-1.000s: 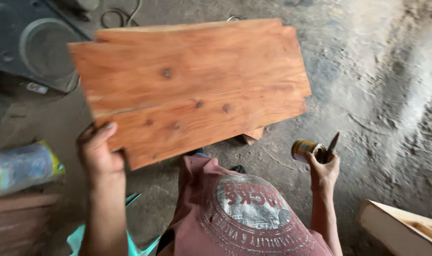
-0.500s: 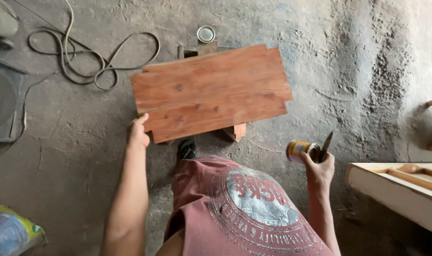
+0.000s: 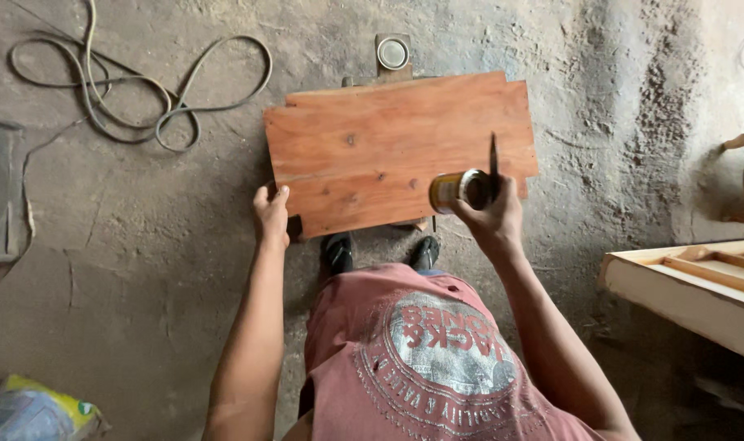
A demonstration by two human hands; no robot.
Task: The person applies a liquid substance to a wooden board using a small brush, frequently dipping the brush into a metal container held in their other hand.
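L hand (image 3: 271,214): fingers curled on left edge of reddish wood panel (image 3: 388,147), gripping it.
R hand (image 3: 488,219): clamped on small tin can (image 3: 458,189) w/ dark brush (image 3: 493,167) (held over panel).
Floor (image 3: 143,269): dusty; coiled cable (image 3: 135,90) upper left.

Under my feet lies a dusty grey concrete floor (image 3: 143,269), a coiled cable (image 3: 143,90) at upper left, a pale wooden frame (image 3: 690,286) at right.

A woodworking workshop: dusty concrete floor (image 3: 143,269), coiled cable (image 3: 135,90), reddish wooden panel (image 3: 396,147), unfinished timber frame (image 3: 699,282).
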